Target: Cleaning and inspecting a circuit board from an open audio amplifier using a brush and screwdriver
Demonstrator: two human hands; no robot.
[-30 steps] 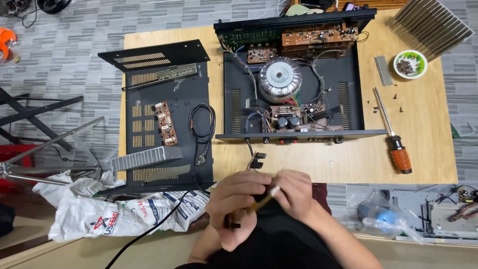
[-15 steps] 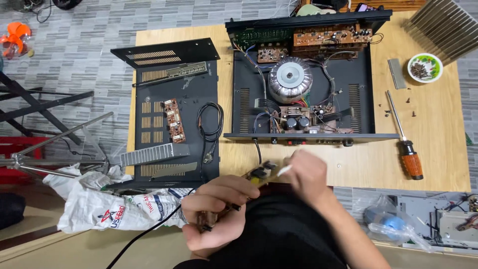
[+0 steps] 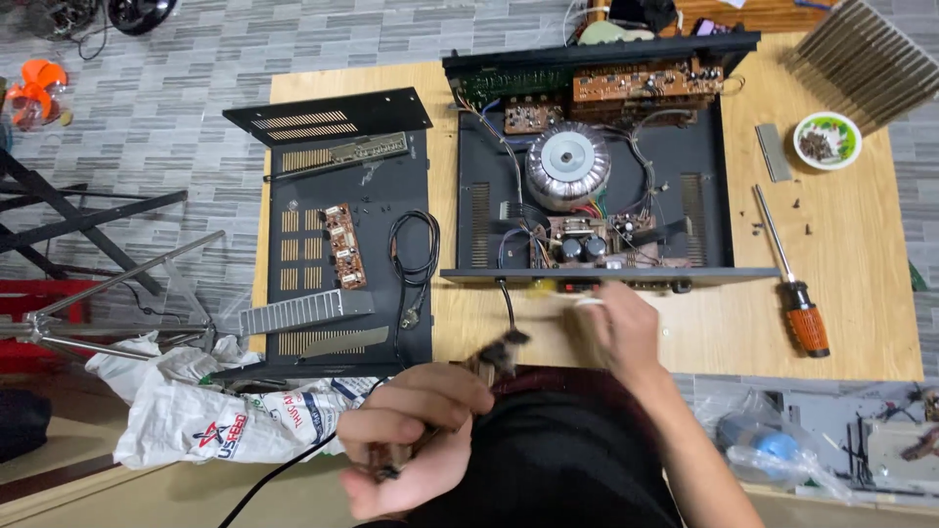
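My left hand (image 3: 416, 440) is low, close to my body, shut on a thin brown board strip (image 3: 499, 354) with a dark end that points up towards the table edge. Further up, my right hand (image 3: 626, 328) is over the wooden table (image 3: 861, 323), just below the front panel of the open black amplifier chassis (image 3: 587, 277). A small white piece (image 3: 587, 303) is pinched at its fingertips, blurred. Inside the chassis are a round silver transformer (image 3: 567, 161) and brown circuit boards (image 3: 646, 83).
The removed black cover (image 3: 381, 196) lies on the left with a small brown board (image 3: 344, 244) and a coiled black cable (image 3: 416, 254). On the right are an orange-handled screwdriver (image 3: 797, 293), a bowl of screws (image 3: 827, 140) and a finned heat sink (image 3: 861, 59). A white plastic bag (image 3: 215, 420) hangs off the front left.
My hands were together at the table edge on the brown strip. They have parted: the right hand rose to the amplifier's front panel and the left dropped back with the strip.
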